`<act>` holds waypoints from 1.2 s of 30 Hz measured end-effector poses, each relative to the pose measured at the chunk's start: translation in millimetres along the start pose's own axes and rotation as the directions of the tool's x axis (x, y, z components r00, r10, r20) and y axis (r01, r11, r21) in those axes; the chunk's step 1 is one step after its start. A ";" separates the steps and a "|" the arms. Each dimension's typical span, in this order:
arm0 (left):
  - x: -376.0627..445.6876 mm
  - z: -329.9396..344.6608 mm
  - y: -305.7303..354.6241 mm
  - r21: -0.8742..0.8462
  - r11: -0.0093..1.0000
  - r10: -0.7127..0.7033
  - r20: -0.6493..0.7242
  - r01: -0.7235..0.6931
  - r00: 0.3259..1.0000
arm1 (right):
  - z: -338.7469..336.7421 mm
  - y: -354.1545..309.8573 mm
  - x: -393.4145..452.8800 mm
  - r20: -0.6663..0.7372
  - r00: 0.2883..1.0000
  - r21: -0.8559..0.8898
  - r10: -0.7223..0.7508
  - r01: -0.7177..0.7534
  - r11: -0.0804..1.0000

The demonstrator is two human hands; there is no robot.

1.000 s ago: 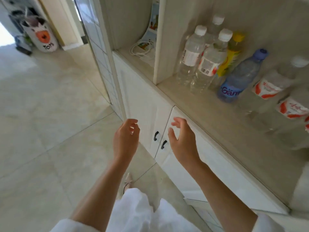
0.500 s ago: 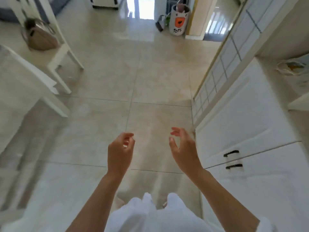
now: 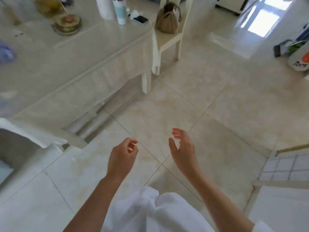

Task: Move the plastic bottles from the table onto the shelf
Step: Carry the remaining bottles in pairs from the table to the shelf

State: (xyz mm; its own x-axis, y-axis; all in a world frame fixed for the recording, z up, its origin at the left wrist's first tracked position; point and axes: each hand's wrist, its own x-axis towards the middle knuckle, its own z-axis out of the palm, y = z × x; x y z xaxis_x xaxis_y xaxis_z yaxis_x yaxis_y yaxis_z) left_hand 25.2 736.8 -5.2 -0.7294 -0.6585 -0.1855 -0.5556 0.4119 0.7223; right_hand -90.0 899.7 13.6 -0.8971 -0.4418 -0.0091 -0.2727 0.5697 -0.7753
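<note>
- Left hand [image 3: 122,159]: hanging over the floor tiles [image 3: 184,106] in front of the body, fingers loosely curled, gripping nothing; judged to be idling between carries rather than preparing a grasp.
- Right hand [image 3: 183,151]: also hovering over the tiles, fingers relaxed and slightly spread, thumb apart, holding nothing; both hands are sitting well apart from the table [image 3: 83,52] and touching nothing.
- Table: lying at the upper left under a pale cloth, its near corner pointing toward the hands.
- Plastic bottles: none is showing plainly. A bluish blur [image 3: 6,52] at the far left edge of the table may be one, but it is too smeared to tell; its long axis and the way its cap is pointing cannot be read.
- White-and-teal flask [image 3: 120,10]: standing upright at the table's far edge, long axis vertical, just beside a white roll [image 3: 105,7]; whether it is one of the task's bottles cannot be told.
- Shelf: not appearing in this view.
- Other stock: a stacked dish [image 3: 66,24] on the table, a brown handbag [image 3: 168,19] resting on a chair [image 3: 173,39], a white toy bin [image 3: 300,62] at the right edge.
- Step in hand, as a judgement: empty hands and a view facing the table are suggesting an approach for another bottle.
</note>
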 end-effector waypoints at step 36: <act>214.7 -240.1 -172.8 -0.393 0.738 -0.674 -0.473 0.549 0.568 | 345.5 -281.8 275.2 0.745 0.589 0.148 -0.313 0.312 0.939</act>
State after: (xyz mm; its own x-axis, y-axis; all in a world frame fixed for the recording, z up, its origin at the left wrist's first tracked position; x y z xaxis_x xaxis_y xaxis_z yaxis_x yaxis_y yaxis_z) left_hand 60.4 373.0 -9.9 0.1490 -0.9492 -0.2772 -0.6535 -0.3049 0.6928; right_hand -139.9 378.1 11.4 -0.1845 -0.9548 -0.2333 -0.4841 0.2948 -0.8239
